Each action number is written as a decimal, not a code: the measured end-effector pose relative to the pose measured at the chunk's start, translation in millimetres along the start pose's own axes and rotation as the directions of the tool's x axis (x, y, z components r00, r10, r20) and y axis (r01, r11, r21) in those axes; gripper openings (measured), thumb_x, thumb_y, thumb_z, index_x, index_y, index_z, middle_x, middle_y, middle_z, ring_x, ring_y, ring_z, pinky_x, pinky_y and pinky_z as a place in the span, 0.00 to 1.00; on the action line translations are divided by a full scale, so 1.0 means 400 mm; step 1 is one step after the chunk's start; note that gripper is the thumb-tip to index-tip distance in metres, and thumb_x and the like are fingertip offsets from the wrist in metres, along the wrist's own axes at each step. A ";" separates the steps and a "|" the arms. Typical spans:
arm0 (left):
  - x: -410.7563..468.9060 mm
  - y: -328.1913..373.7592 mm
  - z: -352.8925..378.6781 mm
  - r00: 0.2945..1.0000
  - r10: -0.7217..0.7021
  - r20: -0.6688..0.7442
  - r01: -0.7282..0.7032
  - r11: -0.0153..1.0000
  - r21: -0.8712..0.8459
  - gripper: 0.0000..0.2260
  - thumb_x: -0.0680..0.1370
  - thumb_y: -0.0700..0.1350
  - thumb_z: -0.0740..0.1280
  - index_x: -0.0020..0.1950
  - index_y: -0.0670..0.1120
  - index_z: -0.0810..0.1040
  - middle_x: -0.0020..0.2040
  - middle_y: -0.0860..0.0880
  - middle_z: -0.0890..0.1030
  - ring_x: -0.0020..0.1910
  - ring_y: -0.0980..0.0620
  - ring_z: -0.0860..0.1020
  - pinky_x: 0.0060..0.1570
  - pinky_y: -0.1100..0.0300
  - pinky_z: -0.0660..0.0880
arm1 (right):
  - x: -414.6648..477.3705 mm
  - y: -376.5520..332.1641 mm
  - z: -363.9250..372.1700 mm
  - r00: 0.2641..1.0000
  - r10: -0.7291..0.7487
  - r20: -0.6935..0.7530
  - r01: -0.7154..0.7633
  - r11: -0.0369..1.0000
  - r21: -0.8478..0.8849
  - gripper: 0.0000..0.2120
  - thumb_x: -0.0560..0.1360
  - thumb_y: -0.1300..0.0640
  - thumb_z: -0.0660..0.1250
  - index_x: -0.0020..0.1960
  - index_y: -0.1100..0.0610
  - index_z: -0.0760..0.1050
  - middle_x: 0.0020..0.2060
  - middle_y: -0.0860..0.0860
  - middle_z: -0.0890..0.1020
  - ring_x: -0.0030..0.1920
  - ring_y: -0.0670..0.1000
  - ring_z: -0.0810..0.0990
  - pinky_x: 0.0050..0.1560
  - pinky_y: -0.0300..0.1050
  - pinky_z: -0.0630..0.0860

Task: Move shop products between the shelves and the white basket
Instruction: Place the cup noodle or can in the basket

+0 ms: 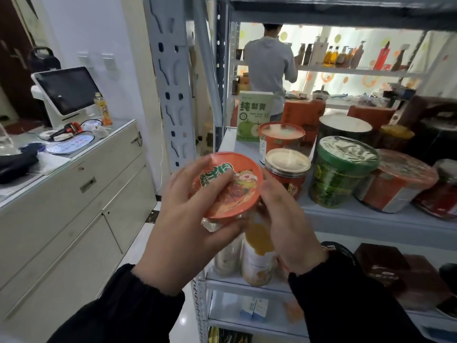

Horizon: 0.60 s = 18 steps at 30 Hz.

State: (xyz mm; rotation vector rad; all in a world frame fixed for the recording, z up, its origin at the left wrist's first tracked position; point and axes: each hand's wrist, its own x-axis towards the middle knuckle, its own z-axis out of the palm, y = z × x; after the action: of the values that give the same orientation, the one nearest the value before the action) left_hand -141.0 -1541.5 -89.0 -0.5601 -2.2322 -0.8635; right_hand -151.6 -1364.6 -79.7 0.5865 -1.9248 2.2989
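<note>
Steel shelving unit (173, 95), its middle shelf (346, 214) carrying a crowded row of tubs and jars; to the left, a cream cabinet counter (74, 194) bearing a touchscreen till (66, 92). Beyond the rack, a second person in a grey top (268, 68) faces away toward another shelf of bottles. In the foreground, both of the wearer's hands hold one product in mid-air, just in front of the left end of the middle shelf and touching nothing on it. The left hand (178, 226) has its fingers laid curled over the lid and its thumb underneath. The right hand (289, 219) curls its fingers against the right side of the rim. The product is an instant noodle cup with an orange printed lid (230, 184), tilted so the lid faces the camera. Shelved goods near it are a green foil-wrapped tub (341, 172), a pear paste carton (254, 115) and a red jar with a cream lid (286, 172). The white basket is not in view, so the direction of transfer cannot be read. By judgement, this one item is in transit, neither shelved nor in the basket, and the many shelved products suggest most of the work remains.
</note>
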 end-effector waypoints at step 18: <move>0.105 -0.011 0.135 1.000 -0.011 0.026 -0.005 0.840 0.543 0.28 0.79 0.58 0.63 0.72 0.42 0.75 0.69 0.40 0.76 0.70 0.36 0.70 0.70 0.38 0.69 | 0.060 0.019 -0.188 0.901 -0.393 0.185 0.250 0.121 -0.961 0.22 0.78 0.52 0.63 0.68 0.62 0.79 0.64 0.55 0.80 0.67 0.57 0.76 0.71 0.52 0.70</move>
State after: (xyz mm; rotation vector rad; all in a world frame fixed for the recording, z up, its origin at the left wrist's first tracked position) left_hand -195.8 -1500.0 -90.9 -0.2935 -2.3585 -0.1867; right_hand -193.6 -1298.2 -88.8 0.5410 -2.3241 0.4356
